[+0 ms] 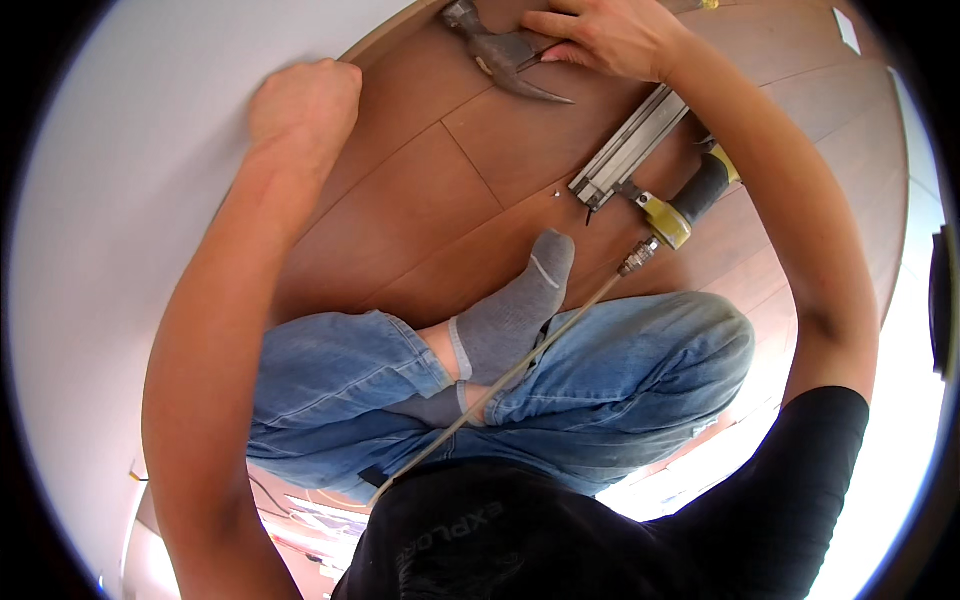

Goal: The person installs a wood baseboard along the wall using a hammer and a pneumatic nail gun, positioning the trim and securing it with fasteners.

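Observation:
My right hand [618, 38] is closed round the handle of a claw hammer [497, 52], close to its dark metal head. The head is at the far side of the view, with the curved claw toward me. My left hand [305, 108] is closed against the foot of the white wall, beside a brown wooden skirting strip [392, 28]. Its fingers curl away from view, so anything in them is hidden. A yellow and black nail gun [690, 190] with a long grey magazine [632, 143] lies on the floor under my right forearm.
A thin air hose [540, 350] runs from the nail gun across my crossed legs [640, 370]. The white wall [130, 230] rises along my left. Brown floorboards [420, 200] stretch ahead. A white piece [846, 31] lies at the far right. Wires [137, 474] poke out at left.

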Demonstrator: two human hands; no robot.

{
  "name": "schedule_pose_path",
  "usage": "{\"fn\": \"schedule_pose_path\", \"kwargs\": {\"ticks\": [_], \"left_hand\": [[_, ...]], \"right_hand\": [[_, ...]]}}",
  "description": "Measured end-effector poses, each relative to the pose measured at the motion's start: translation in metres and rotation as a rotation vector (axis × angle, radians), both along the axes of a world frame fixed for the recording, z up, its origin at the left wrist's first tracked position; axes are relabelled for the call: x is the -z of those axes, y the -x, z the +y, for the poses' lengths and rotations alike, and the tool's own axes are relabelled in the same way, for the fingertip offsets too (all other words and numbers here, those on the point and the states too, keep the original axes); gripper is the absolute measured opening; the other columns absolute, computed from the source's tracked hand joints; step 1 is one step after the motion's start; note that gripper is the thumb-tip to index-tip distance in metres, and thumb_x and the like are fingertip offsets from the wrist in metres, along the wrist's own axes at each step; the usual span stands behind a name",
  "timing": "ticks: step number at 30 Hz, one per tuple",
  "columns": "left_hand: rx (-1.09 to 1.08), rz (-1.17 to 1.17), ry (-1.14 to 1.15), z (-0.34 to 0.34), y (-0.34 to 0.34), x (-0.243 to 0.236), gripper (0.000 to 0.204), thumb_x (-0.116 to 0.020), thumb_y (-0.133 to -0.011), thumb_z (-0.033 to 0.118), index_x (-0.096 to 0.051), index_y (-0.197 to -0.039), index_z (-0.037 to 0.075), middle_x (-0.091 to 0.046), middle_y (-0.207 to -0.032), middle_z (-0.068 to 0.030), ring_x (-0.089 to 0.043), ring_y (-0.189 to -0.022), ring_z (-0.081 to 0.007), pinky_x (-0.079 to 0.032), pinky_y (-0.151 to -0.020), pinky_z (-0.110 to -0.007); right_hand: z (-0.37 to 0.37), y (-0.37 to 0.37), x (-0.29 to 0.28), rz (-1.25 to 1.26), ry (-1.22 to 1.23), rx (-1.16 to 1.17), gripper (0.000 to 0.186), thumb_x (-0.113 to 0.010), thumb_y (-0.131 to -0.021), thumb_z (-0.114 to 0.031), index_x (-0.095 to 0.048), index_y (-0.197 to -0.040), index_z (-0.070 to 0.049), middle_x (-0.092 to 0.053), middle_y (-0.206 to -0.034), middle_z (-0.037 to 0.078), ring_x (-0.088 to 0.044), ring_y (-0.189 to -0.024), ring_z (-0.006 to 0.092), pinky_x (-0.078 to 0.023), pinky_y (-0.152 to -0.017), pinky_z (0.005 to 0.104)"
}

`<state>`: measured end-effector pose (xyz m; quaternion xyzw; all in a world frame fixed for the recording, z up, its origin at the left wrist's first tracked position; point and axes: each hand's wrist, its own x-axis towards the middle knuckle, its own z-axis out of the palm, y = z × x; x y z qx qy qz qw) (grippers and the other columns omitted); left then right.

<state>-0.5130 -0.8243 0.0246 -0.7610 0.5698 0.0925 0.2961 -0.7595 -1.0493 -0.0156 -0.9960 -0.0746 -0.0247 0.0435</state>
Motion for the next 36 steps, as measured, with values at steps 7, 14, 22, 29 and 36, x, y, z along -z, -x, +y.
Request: {"fn": "schedule_pose_path", "kwargs": {"ticks": [7,14,22,29,36], "left_hand": [[0.031,-0.008,0.006,-0.003,0.006,-0.005,0.023,-0.056,-0.103,0.012,-0.078,-0.104,0.006,-0.078,-0.102,-0.0136,-0.076,-0.089,-0.0363,-0.062,-0.079,-0.047],[-0.023,-0.043,-0.004,-0.002,0.01,-0.006,0.021,-0.064,-0.089,-0.002,-0.078,-0.099,0.008,-0.079,-0.098,-0.0101,-0.077,-0.092,-0.0313,-0.064,-0.076,-0.041],[-0.005,-0.013,0.021,0.004,0.0,-0.003,0.026,-0.055,-0.105,0.018,-0.078,-0.107,0.006,-0.078,-0.103,-0.0146,-0.075,-0.092,-0.038,-0.061,-0.081,-0.048],[0.04,-0.042,0.03,-0.004,0.004,0.001,0.032,-0.052,-0.107,0.023,-0.078,-0.103,0.004,-0.078,-0.098,-0.0162,-0.074,-0.088,-0.0381,-0.06,-0.078,-0.049],[0.079,-0.075,0.039,0.002,0.004,-0.002,0.039,-0.05,-0.11,0.028,-0.077,-0.096,0.003,-0.077,-0.091,-0.0181,-0.074,-0.079,-0.0392,-0.06,-0.07,-0.048]], "right_hand": [[0.005,0.006,-0.005,-0.001,-0.019,0.024,0.042,-0.065,-0.098,-0.041,-0.066,-0.126,-0.01,-0.063,-0.102,0.013,-0.065,-0.096,0.032,-0.054,-0.085,0.044],[0.002,0.006,-0.008,0.004,-0.04,0.042,0.041,-0.067,-0.097,-0.038,-0.066,-0.127,-0.009,-0.063,-0.108,0.012,-0.063,-0.103,0.0313,-0.051,-0.091,0.0431],[-0.015,0.031,-0.019,0.071,-0.044,0.136,0.042,-0.069,-0.096,-0.034,-0.067,-0.128,-0.008,-0.064,-0.114,0.012,-0.061,-0.111,0.0306,-0.049,-0.098,0.042],[-0.016,0.055,-0.019,0.063,-0.018,0.253,0.042,-0.07,-0.095,-0.031,-0.067,-0.128,-0.006,-0.065,-0.119,0.012,-0.06,-0.118,0.0299,-0.046,-0.104,0.0411],[0.073,0.028,-0.039,-0.176,-0.095,0.487,0.039,-0.067,-0.091,-0.023,-0.067,-0.124,-0.002,-0.063,-0.124,0.015,-0.056,-0.124,0.0302,-0.044,-0.106,0.0427]]}}
